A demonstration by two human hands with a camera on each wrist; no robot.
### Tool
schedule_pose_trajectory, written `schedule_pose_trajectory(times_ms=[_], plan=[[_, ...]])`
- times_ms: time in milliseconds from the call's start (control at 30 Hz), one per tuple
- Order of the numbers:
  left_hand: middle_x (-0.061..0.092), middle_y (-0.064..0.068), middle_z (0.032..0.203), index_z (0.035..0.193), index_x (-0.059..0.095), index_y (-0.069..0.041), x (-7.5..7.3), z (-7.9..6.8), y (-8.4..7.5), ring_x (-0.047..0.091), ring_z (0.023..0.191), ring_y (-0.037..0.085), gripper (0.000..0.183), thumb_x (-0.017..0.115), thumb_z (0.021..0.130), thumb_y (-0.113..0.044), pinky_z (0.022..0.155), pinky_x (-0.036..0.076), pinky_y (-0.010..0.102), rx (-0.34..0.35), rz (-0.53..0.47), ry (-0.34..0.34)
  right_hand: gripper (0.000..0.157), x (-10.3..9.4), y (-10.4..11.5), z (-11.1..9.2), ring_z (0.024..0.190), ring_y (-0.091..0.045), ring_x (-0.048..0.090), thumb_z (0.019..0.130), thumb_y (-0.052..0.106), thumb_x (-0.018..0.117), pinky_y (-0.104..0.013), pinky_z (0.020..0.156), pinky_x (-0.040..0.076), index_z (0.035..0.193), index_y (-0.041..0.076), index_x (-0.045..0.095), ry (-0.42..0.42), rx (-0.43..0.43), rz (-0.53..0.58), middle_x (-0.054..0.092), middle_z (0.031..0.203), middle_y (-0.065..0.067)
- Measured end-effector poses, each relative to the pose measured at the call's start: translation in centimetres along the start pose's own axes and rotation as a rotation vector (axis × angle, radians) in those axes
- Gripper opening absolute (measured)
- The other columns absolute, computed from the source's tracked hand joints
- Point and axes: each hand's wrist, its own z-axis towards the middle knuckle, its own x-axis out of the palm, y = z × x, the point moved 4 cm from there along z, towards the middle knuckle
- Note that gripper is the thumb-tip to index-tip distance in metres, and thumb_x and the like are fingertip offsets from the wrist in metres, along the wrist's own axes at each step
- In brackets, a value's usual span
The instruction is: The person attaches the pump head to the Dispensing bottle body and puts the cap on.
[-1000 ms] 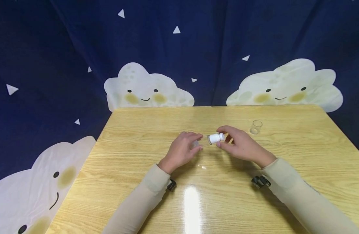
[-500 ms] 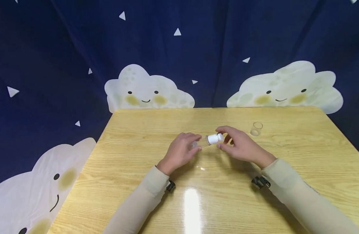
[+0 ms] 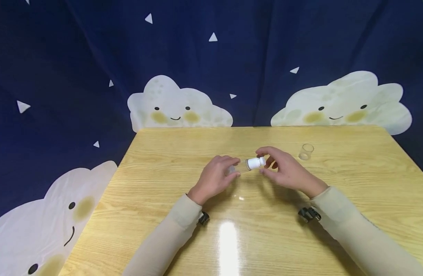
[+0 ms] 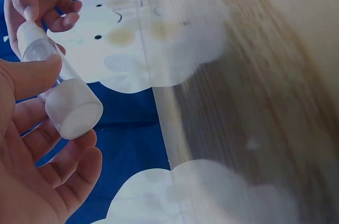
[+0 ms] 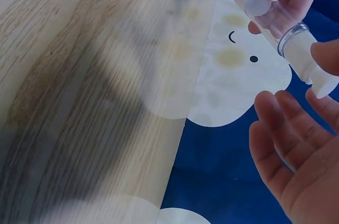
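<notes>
A small clear pump bottle (image 3: 254, 163) with a white collar and white pump head lies slanted between the two hands, above the table. My left hand (image 3: 213, 178) grips the clear body near its base, thumb on one side and fingers on the other. The whitish round base (image 4: 74, 110) faces the left wrist camera. At the other end, my right hand (image 3: 287, 170) has its thumb and index finger on either side of the white pump head (image 5: 323, 81). The other right fingers (image 5: 270, 128) are spread loosely below the top.
A clear open cylinder, like a bottle cap (image 3: 306, 151), stands on the wooden table (image 3: 163, 184) beyond the right hand. A dark blue curtain (image 3: 197, 57) with printed clouds hangs behind and to the left of the table. Dark camera mounts sit under both wrists.
The head view has shifted slightly, so everything appears a little further right. Both hands and the bottle keep nearly the same pose.
</notes>
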Motion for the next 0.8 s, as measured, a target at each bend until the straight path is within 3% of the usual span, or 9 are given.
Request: schedule_pose_trajectory(times_ms=[533, 800], plan=[[0.072, 0.002, 0.121, 0.126, 0.068, -0.013, -0.12, 0.49, -0.61, 0.064, 0.103, 0.022, 0.038, 0.072, 0.091, -0.028, 0.084, 0.054, 0.033, 0.0, 0.001, -0.006, 0.035, -0.32, -0.1, -0.22, 0.08, -0.013, 0.063, 0.086, 0.002, 0.072, -0.032, 0.066, 0.055, 0.118, 0.009, 0.061, -0.056, -0.1, -0.011, 0.067, 0.107, -0.005], [0.072, 0.003, 0.12, 0.124, 0.069, -0.011, 0.18, 0.6, -1.02, 0.064, 0.102, 0.022, 0.038, 0.074, 0.09, -0.026, 0.086, 0.053, 0.034, 0.02, 0.006, -0.013, 0.024, -0.68, -0.2, -0.58, 0.076, -0.011, 0.061, 0.088, 0.014, 0.074, -0.027, 0.066, 0.053, 0.109, 0.011, 0.066, -0.058, -0.05, -0.072, 0.068, 0.099, -0.002]])
